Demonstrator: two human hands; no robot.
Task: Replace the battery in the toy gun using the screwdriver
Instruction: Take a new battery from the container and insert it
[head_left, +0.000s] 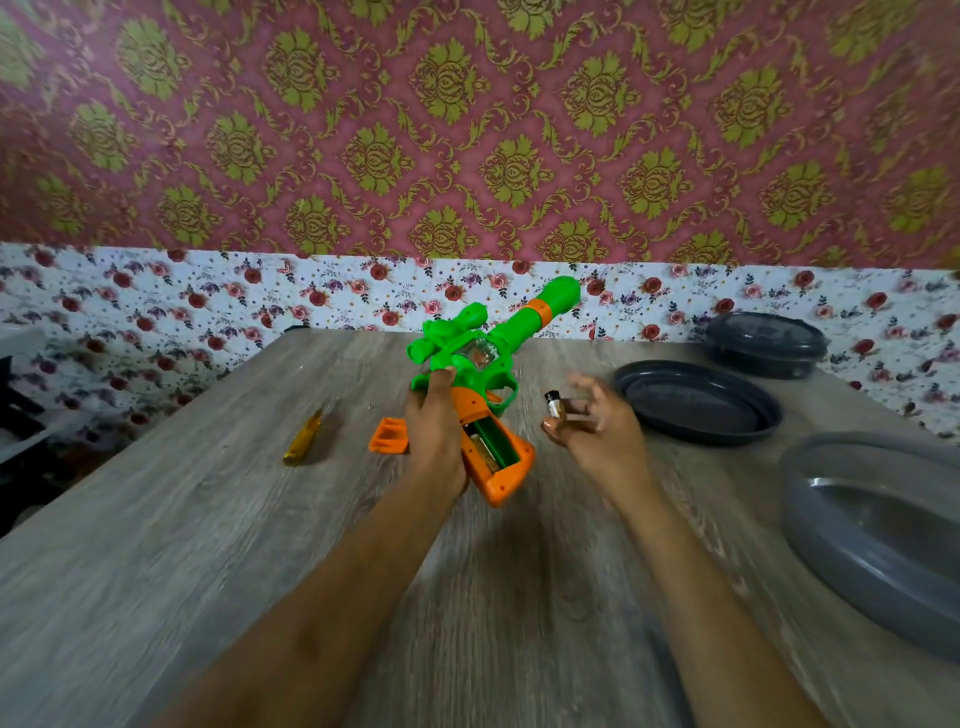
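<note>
Head camera is showing you working with the toy gun (485, 374) as your anchor, so every place below is given from it. Your left hand (435, 436) is wrapping closed around its orange grip, tilting the gun so the open battery compartment (491, 441) is facing up at you; that is likely why the barrel is pointing away toward the wall. Inside the compartment, 1 battery seems to be sitting along the left side, with the slot beside it looking empty, though blur is making this uncertain.

Your right hand (592, 421) is hovering just right of the gun, thumb and index finger pinching 1 battery (555, 404) while the other fingers are spreading loosely. I judge you are either lifting it out or bringing it in; the picture is not settling which.

Just left of the gun, the orange compartment cover (389, 435) is lying on the table (208, 519), parked within easy reach for refitting. Further left, the yellow screwdriver (303, 439) is resting untouched, since no screw needs turning now.
</note>
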